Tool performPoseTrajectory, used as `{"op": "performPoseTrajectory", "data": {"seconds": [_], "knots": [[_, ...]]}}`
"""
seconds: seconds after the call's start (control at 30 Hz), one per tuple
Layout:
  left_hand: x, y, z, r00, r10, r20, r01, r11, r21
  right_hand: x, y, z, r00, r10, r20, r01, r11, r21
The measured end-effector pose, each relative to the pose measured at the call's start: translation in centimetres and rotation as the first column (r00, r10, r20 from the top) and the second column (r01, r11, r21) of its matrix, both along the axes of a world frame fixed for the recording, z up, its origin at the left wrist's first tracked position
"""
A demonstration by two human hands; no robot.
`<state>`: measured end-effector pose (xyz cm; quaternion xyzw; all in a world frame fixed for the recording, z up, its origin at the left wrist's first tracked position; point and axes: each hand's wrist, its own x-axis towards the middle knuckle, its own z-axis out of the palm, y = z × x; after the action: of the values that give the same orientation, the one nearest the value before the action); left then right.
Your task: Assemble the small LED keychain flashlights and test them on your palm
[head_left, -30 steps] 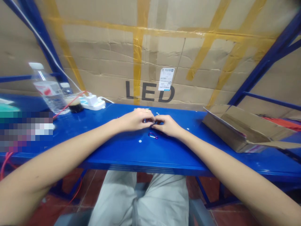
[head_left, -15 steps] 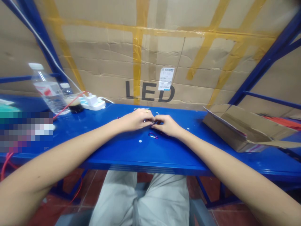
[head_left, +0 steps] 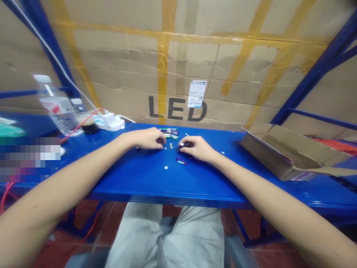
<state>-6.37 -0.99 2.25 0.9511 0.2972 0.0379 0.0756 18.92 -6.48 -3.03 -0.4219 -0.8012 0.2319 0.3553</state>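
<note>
On the blue table, my right hand (head_left: 199,149) pinches a small dark cylinder with a round silver end (head_left: 182,144) between thumb and fingers. My left hand (head_left: 150,139) is apart from it, its fingers curled down to the tabletop; anything between the fingertips is hidden. Right beside those fingertips lies a tiny shiny disc (head_left: 165,148), with more small silver discs (head_left: 171,145) just to the right. Behind them is a bunch of thin green and purple metallic pieces (head_left: 171,133), partly covered by my left hand. A purple carabiner (head_left: 182,161) lies in front of my right hand.
An open cardboard box (head_left: 279,160) stands at the right. To the left are a water bottle (head_left: 58,108), a cup of dark liquid (head_left: 88,124) and a white power strip (head_left: 111,123) with cables. A large cardboard sheet (head_left: 125,67) rises behind the blue table (head_left: 195,186).
My left hand has moved left, away from my right hand, uncovering the small discs and the metallic pieces. My right hand stays nearly in place, its dark cylinder now visible.
</note>
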Motion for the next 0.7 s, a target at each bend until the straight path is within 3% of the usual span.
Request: {"op": "performPoseTrajectory", "data": {"seconds": [0.07, 0.2, 0.53, 0.7], "knots": [[0.0, 0.3, -0.5, 1.0, 0.014, -0.009, -0.014, 0.998, -0.053, 0.0, 0.1, 0.0, 1.0, 0.003, -0.001, -0.003, 1.0, -0.005], [0.8, 0.0, -1.2, 0.999, -0.021, 0.034, 0.022, 0.999, -0.041, 0.0, 0.1, 0.0, 1.0, 0.005, 0.001, -0.005, 1.0, -0.004], [1.5, -0.7, -0.7, 0.997, -0.06, 0.058, 0.065, 0.994, -0.086, 0.0, 0.0, 0.1, 1.0, -0.01, 0.017, 0.01, 1.0, -0.005], [1.6, -0.8, -1.0, 0.99, -0.12, 0.073, 0.121, 0.992, -0.02, -0.1, 0.0, 0.1, 1.0, 0.003, 0.007, -0.003, 1.0, 0.006]]}}
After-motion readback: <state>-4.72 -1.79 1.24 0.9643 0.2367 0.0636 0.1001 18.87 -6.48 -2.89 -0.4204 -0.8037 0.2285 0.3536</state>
